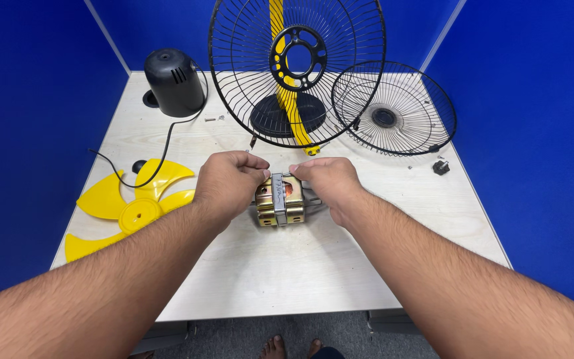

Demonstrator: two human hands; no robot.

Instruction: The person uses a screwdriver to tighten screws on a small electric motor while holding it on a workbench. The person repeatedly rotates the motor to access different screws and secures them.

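Had both hands on the motor (279,201) in the middle of the worktop (287,266). My left hand (228,183) was closed around its left side and my right hand (327,181) pinched the top right, so both grips were shut on it. The yellow blade (124,206) lay off to the left, with the cover (173,81) far left and the two grilles (297,70) (393,108) behind.

No packages, signs or screens observed; no label legible on any item. Nothing of that kind near the fingers of either hand.
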